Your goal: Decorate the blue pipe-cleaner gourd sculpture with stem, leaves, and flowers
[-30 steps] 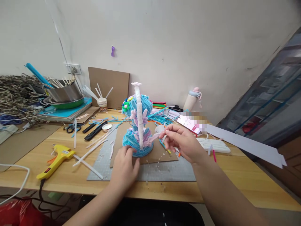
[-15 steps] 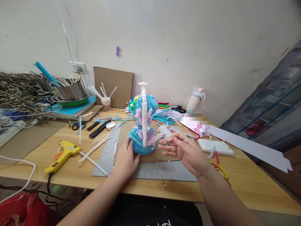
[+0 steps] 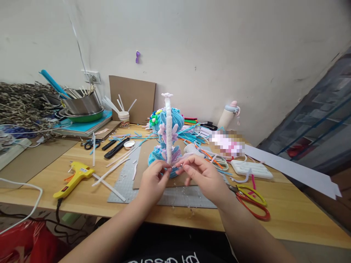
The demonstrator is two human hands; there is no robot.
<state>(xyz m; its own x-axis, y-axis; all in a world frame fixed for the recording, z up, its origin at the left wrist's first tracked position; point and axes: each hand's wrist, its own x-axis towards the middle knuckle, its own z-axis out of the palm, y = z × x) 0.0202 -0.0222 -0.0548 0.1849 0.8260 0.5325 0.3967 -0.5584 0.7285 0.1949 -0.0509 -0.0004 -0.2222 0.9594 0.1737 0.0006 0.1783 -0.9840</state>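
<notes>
A blue pipe-cleaner craft (image 3: 177, 122) with flowers and a white wrapped post (image 3: 169, 138) stands upright before me. Just in front of its lower blue part, my left hand (image 3: 154, 182) pinches with thumb and forefinger at a tiny strand of clear beads (image 3: 173, 166). My right hand (image 3: 204, 179) meets it there, its thumb and forefinger closed on the same strand. Small clear beads hang in the air below and between the hands. The craft's base is partly hidden behind my fingers.
Under the craft lie brown cardboard (image 3: 142, 164) and a grey cutting mat (image 3: 120, 190). A yellow glue gun (image 3: 74, 177) and black cutter (image 3: 116, 148) lie left. Scissors (image 3: 253, 202) lie by my right wrist, near a white box (image 3: 251, 170). A bottle (image 3: 228, 116) stands behind.
My left hand has left the craft's base and come up in front of it. My right hand has moved left, so the fingertips of both now meet. The scissors are more exposed.
</notes>
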